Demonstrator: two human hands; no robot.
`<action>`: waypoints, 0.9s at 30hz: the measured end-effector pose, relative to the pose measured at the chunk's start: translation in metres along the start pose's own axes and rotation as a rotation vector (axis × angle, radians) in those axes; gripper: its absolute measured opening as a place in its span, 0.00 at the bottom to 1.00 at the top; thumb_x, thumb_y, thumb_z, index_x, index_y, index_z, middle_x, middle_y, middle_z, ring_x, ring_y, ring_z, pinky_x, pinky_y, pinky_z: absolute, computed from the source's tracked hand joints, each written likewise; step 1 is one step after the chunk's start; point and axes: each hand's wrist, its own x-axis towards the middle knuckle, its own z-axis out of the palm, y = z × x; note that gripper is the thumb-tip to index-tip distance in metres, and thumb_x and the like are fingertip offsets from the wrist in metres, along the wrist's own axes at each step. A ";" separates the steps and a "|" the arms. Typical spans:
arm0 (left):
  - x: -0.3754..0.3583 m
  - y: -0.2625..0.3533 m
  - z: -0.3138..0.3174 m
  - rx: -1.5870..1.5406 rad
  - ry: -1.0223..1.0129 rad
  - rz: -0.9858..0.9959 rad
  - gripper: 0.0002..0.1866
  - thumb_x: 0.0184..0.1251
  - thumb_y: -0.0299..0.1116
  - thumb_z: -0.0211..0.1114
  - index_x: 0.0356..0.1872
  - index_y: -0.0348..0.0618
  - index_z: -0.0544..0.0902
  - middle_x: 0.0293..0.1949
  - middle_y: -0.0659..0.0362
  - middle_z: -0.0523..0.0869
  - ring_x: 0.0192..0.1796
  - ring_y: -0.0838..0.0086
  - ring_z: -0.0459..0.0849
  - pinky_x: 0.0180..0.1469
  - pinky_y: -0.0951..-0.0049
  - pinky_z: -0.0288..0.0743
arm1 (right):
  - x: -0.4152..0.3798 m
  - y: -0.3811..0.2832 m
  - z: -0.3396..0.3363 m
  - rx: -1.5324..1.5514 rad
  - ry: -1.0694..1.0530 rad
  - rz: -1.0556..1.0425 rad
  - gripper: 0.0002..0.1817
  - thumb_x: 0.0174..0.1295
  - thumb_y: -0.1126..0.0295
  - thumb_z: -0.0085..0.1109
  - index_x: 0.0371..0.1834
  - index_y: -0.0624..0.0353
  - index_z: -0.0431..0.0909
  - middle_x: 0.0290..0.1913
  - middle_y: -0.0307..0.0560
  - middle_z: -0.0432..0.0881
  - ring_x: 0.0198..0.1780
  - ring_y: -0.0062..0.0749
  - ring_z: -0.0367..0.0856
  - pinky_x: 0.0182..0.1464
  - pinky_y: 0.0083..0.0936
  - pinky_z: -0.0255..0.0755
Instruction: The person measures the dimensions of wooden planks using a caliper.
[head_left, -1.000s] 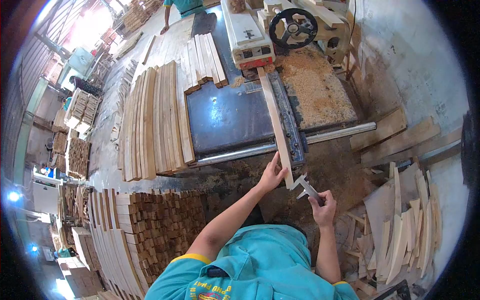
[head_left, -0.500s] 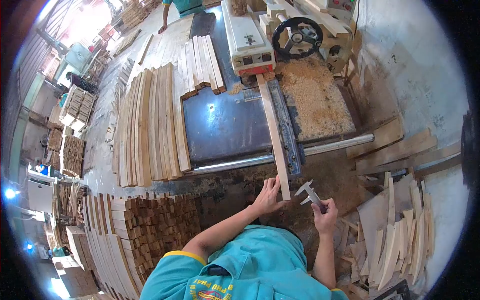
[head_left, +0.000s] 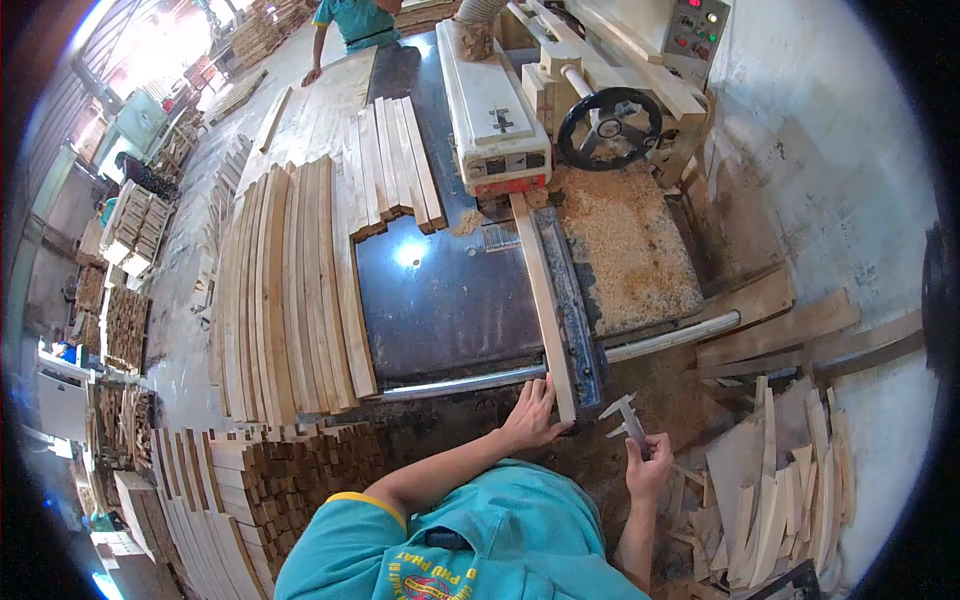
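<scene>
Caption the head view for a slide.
Left hand against a long pale wooden strip at a white boxy machine; right hand holding a silver-grey metal caliper.

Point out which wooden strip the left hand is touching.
The lone strip reaching from the machine, with the left hand at its near end; the other strips on the table lie grouped to its left.

Far end of my wood strip (head_left: 541, 300) is hidden under the saw housing (head_left: 502, 130). On the housing's near side, my right hand (head_left: 649, 464) covers the caliper's (head_left: 629, 417) lower end; scale's too small to read. Beyond the housing, top edge crops a co-worker (head_left: 357, 24).
</scene>
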 end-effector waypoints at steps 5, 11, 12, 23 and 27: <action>0.025 -0.021 -0.014 -0.015 -0.024 -0.061 0.57 0.67 0.57 0.69 0.75 0.14 0.52 0.57 0.36 0.70 0.61 0.45 0.70 0.69 0.48 0.64 | 0.013 -0.014 0.013 0.006 -0.020 0.085 0.24 0.66 0.52 0.76 0.36 0.61 0.76 0.24 0.42 0.77 0.25 0.28 0.73 0.30 0.30 0.67; 0.058 -0.049 -0.030 -0.018 0.056 -0.049 0.57 0.66 0.55 0.72 0.77 0.19 0.51 0.56 0.40 0.67 0.58 0.48 0.69 0.64 0.49 0.64 | 0.024 -0.024 0.025 0.006 0.001 0.032 0.24 0.65 0.52 0.77 0.36 0.61 0.76 0.25 0.42 0.79 0.25 0.25 0.74 0.28 0.28 0.66; 0.064 -0.055 -0.032 -0.034 0.047 -0.064 0.57 0.65 0.55 0.72 0.78 0.20 0.51 0.56 0.40 0.67 0.58 0.48 0.69 0.63 0.49 0.64 | 0.025 -0.025 0.026 0.009 -0.012 0.067 0.24 0.65 0.52 0.77 0.37 0.61 0.75 0.25 0.42 0.80 0.25 0.25 0.74 0.28 0.28 0.67; 0.132 -0.107 -0.069 0.035 0.025 -0.102 0.55 0.63 0.50 0.73 0.77 0.21 0.51 0.55 0.41 0.67 0.57 0.47 0.68 0.64 0.46 0.63 | 0.043 -0.037 0.038 -0.019 0.006 0.129 0.30 0.64 0.44 0.75 0.36 0.62 0.73 0.24 0.38 0.74 0.27 0.22 0.70 0.30 0.26 0.66; 0.158 -0.126 -0.081 0.106 0.038 -0.114 0.54 0.59 0.49 0.76 0.73 0.16 0.58 0.57 0.39 0.71 0.60 0.46 0.71 0.66 0.49 0.67 | 0.039 -0.038 0.037 -0.062 0.003 0.110 0.27 0.66 0.47 0.74 0.36 0.61 0.74 0.26 0.40 0.77 0.29 0.24 0.73 0.32 0.28 0.68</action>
